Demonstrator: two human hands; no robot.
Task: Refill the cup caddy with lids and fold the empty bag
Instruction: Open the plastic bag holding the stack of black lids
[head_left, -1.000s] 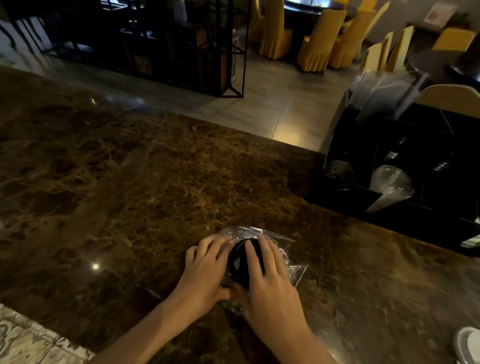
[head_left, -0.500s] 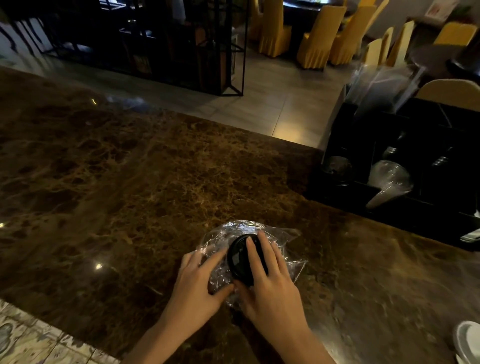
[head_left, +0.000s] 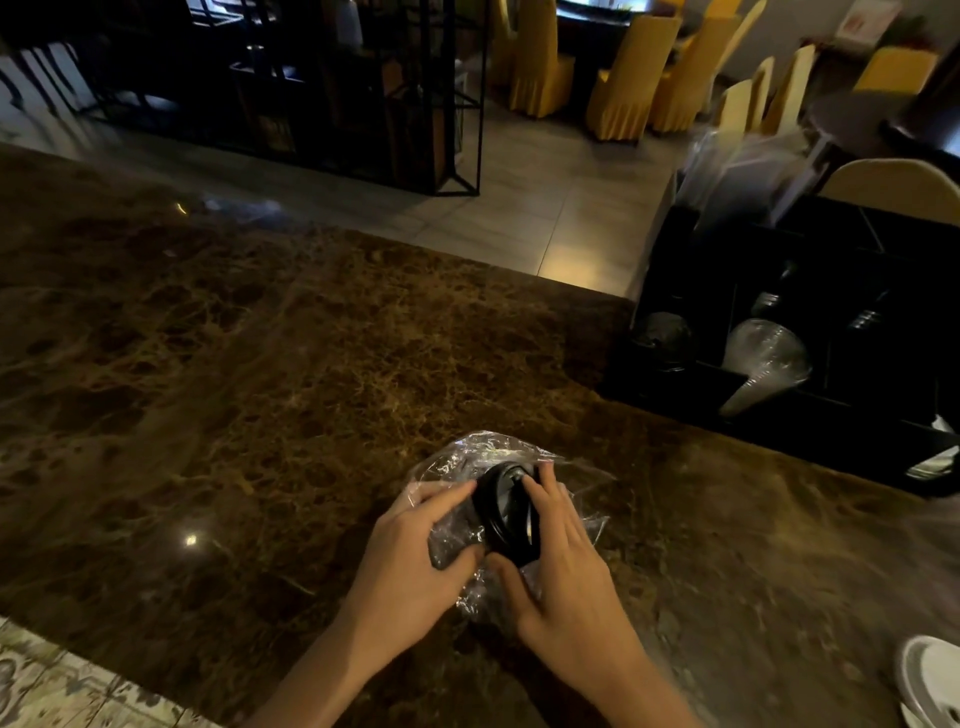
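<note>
Well left of the cup caddy (head_left: 675, 291), your right hand (head_left: 566, 566) pinches the black lids (head_left: 506, 512); left hand (head_left: 410, 556) grips the bag (head_left: 467, 457). Slide them out squarely, holding plastic back.

I find no legible text, label, brand or number anywhere; a framed sign (head_left: 866, 21) on the far wall is too blurred for me to read.

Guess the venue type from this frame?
Likely a restaurant or café service counter: a dark marble countertop, a black cup caddy holding sleeved cups at its right end, and tables with yellow-covered banquet chairs on the tiled floor beyond.
</note>
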